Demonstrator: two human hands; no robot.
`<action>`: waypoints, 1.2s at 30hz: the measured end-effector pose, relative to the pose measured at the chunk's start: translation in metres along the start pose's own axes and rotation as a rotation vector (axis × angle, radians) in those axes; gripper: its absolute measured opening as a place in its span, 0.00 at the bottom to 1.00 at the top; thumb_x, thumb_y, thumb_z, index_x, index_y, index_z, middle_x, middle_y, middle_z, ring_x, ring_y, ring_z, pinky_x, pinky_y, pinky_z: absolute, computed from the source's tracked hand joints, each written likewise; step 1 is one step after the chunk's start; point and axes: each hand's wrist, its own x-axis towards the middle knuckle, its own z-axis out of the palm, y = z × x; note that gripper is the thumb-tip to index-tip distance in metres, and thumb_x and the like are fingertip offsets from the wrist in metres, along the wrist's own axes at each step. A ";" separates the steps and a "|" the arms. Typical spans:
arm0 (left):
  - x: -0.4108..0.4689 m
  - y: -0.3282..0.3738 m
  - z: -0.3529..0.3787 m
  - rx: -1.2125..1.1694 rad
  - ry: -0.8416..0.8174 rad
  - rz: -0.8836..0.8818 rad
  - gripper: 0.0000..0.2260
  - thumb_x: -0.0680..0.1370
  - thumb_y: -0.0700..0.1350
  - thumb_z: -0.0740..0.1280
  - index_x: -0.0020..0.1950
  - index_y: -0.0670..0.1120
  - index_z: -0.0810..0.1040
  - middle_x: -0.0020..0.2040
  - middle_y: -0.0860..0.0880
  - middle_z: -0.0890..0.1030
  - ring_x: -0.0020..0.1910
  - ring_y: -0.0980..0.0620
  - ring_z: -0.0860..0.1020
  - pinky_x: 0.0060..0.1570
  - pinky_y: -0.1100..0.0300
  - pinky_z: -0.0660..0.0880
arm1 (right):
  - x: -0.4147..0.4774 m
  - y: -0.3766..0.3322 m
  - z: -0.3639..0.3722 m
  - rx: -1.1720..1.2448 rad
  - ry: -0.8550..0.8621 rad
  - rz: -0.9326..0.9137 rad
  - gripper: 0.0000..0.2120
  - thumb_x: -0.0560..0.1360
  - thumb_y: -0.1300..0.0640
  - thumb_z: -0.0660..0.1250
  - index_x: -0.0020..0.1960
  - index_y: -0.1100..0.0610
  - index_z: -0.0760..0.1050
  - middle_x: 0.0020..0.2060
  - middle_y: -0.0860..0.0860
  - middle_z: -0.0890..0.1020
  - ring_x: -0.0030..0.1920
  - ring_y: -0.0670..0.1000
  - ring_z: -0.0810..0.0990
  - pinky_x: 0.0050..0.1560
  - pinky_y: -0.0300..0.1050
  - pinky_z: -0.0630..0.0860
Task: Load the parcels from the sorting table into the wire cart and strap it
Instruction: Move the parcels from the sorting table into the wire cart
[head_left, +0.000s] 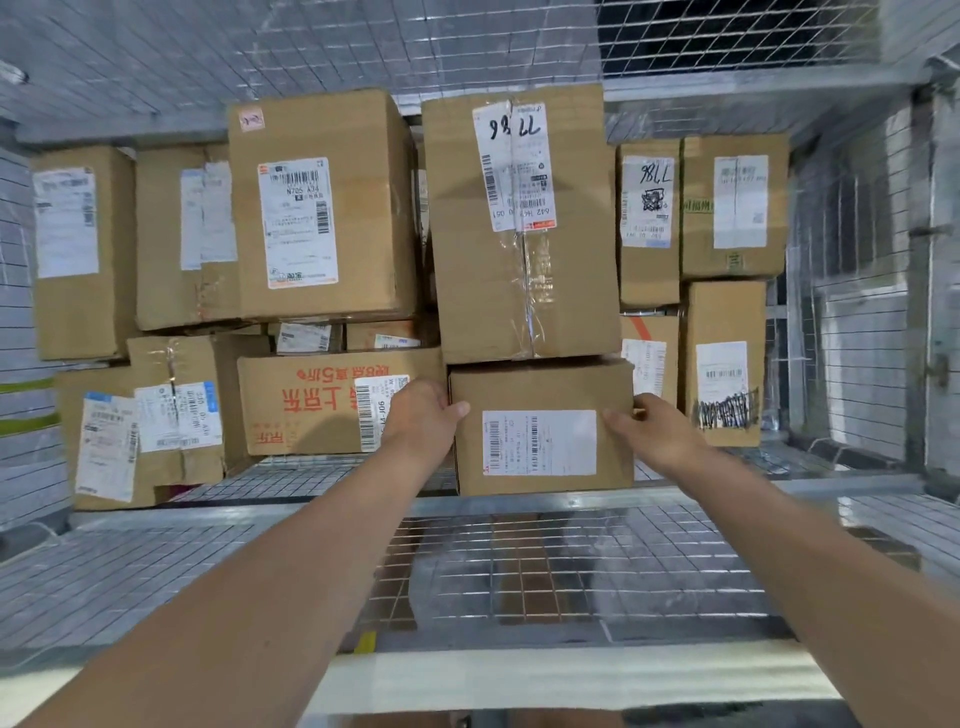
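Note:
I look down into the wire cart (519, 501), which holds several brown cardboard parcels. A small parcel with a white barcode label (540, 431) sits near the cart's front rail, under a taller taped parcel marked in black pen (524, 228). My left hand (421, 421) grips the small parcel's left edge, thumb on its front face. My right hand (657, 434) holds its right edge, thumb lying across the front by the label. Both forearms reach in over the front rail.
A parcel with red print (311, 410) lies just left of the held one. More labelled parcels (724, 364) stand to the right and along the back. Wire mesh walls (862, 364) close in both sides and the back. A mesh panel (571, 577) hangs in front.

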 end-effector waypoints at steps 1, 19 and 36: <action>-0.003 0.000 -0.003 0.005 -0.005 0.009 0.08 0.80 0.46 0.68 0.44 0.43 0.75 0.45 0.48 0.76 0.46 0.48 0.75 0.42 0.60 0.66 | -0.003 -0.004 0.000 0.005 0.018 -0.002 0.20 0.81 0.51 0.62 0.68 0.61 0.70 0.58 0.55 0.79 0.52 0.54 0.77 0.51 0.48 0.74; -0.206 0.080 -0.167 0.026 -0.188 0.478 0.13 0.81 0.43 0.61 0.60 0.39 0.79 0.53 0.44 0.82 0.49 0.49 0.79 0.41 0.68 0.69 | -0.316 -0.091 -0.055 0.518 0.545 -0.251 0.14 0.81 0.53 0.63 0.64 0.55 0.77 0.56 0.48 0.80 0.53 0.49 0.78 0.52 0.44 0.76; -0.473 0.126 -0.148 0.575 -0.323 1.382 0.20 0.81 0.50 0.64 0.71 0.44 0.71 0.70 0.47 0.73 0.67 0.47 0.72 0.65 0.54 0.70 | -0.601 0.063 0.012 0.438 1.037 -0.094 0.23 0.79 0.55 0.66 0.72 0.58 0.69 0.69 0.53 0.75 0.69 0.50 0.72 0.69 0.42 0.64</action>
